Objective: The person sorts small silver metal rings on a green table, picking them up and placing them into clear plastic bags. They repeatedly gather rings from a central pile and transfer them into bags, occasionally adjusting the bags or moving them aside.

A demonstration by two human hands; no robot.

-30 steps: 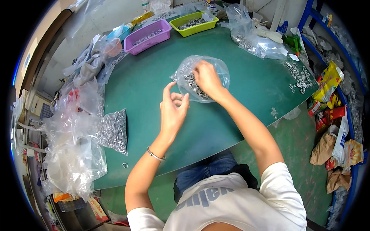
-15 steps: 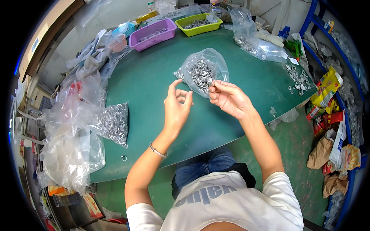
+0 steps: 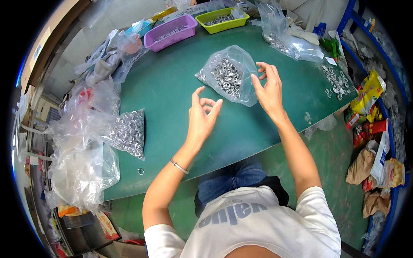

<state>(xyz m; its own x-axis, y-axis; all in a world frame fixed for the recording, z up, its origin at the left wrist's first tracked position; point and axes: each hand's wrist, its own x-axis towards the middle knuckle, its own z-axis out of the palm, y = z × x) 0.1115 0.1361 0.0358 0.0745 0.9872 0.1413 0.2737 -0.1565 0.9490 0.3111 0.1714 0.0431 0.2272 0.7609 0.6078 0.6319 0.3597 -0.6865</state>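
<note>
A clear plastic bag point(image 3: 247, 88) lies on the green table, its mouth turned toward me. Small silver metal rings point(image 3: 226, 74) are heaped inside it. At the bag's right edge is my right hand point(image 3: 269, 88), thumb and fingers apart; whether a fingertip touches the plastic I cannot tell. My left hand point(image 3: 203, 115) hovers just short of the bag's lower left side, fingers loosely curled and parted, holding nothing. Off to the left, a filled bag of similar rings point(image 3: 127, 134) rests on the table, and a single ring point(image 3: 140, 171) lies near the front edge.
Purple point(image 3: 172, 36) and lime-green point(image 3: 221, 24) bins with metal parts stand along the far edge. Crumpled clear bags point(image 3: 84, 165) crowd the left side. Loose rings point(image 3: 337, 84) lie at the right corner. Beyond it is a blue shelf rack point(image 3: 349, 17) with packets.
My right hand has moved right and up from the bag's mouth, and its pinched fingers have opened. My left hand has stayed nearly in place.
</note>
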